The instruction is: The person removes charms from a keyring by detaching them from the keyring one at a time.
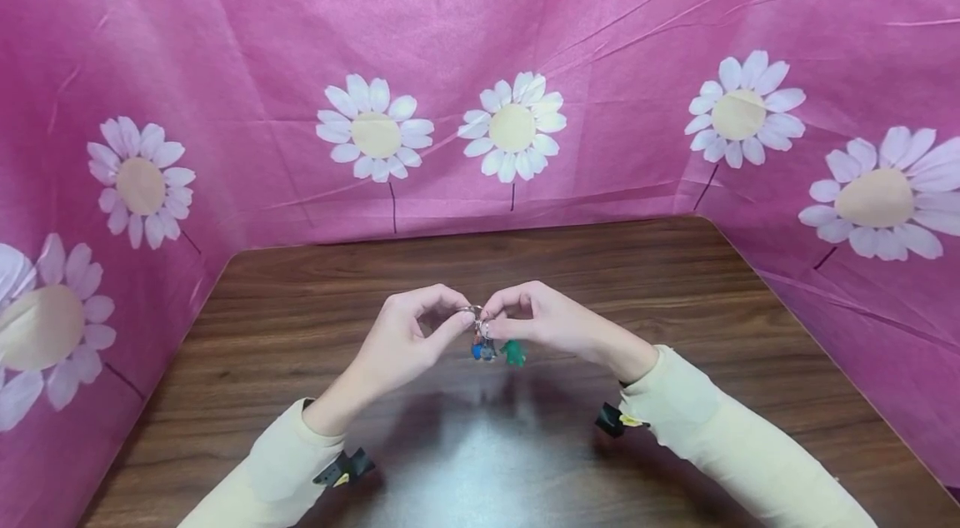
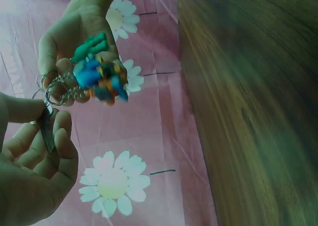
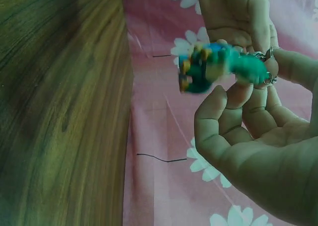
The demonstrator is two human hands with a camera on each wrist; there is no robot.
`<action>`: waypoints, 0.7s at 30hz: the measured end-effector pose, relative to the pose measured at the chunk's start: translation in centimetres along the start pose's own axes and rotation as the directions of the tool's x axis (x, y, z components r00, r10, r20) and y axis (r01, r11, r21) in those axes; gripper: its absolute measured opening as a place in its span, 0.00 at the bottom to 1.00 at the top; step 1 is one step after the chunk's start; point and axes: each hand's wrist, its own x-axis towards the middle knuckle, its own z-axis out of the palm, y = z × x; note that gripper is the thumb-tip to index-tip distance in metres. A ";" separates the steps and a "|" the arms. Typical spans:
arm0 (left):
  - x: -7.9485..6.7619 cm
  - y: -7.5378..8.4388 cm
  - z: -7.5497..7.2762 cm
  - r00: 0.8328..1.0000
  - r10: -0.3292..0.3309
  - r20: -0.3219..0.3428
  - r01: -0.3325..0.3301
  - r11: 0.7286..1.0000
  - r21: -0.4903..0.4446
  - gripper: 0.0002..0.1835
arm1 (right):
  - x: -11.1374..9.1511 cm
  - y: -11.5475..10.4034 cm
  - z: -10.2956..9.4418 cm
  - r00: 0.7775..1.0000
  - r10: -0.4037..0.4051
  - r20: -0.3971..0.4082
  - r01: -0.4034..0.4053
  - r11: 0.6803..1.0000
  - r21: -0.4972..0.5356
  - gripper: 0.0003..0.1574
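Observation:
Above the table, my left hand [image 1: 412, 336] and right hand [image 1: 551, 320] meet at a bunch of keychains. Between its thumb and fingers, the left hand pinches a flat metal key [image 2: 47, 129] joined to a metal split ring [image 2: 55, 96]. The right hand grips the rings from the other side. From short chains hang several small figures: a green one [image 1: 513, 353] under the right fingers, a blue one [image 1: 477, 351], and others with orange parts [image 2: 107, 89]. They overlap in both wrist views, and the right fingers hide part of the rings.
A dark brown wooden table [image 1: 300, 303] lies below the hands. Pink cloth [image 1: 450, 3] printed with white daisies stands along its back and both sides. A black strap [image 1: 611, 420] is at the right cuff, and another strap [image 1: 345, 468] at the left.

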 end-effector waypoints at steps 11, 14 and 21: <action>0.1 -0.2 -0.1 0.999 0.033 0.034 -0.032 0.998 -0.055 0.01 | 0.0 0.0 -0.5 0.997 0.061 -0.046 -0.063 0.997 -0.035 0.13; 0.0 -0.1 -0.1 1.000 -0.006 0.029 0.009 0.995 -0.098 0.03 | -0.1 0.1 -0.5 0.998 0.046 -0.031 -0.047 0.999 -0.024 0.13; 0.0 -0.1 -0.3 0.998 -0.063 0.015 0.065 0.991 -0.118 0.02 | -0.1 -0.1 -0.3 1.000 -0.002 -0.008 0.002 1.000 0.026 0.14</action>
